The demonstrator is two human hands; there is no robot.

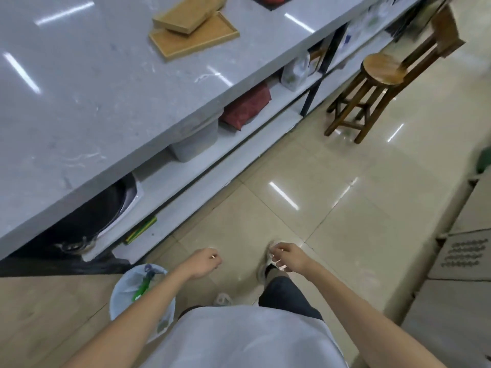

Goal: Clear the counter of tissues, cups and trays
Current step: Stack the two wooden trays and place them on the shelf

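Both hands, left [206, 262] and right [285, 257], loosely curled, holding nothing; walk to trays [194, 29] at 12 o'clock (stacked askew), lift lower one level.

A counter [93, 96] fills the upper left. On its far part lie two trays [194, 30], one stacked askew on the other. Shelves [239, 134] below hold a tub [195, 139] and a pan [87, 219]. A stool [372, 88] stands on the floor to the right. A bin [132, 290] sits at lower left, just beside the left arm.
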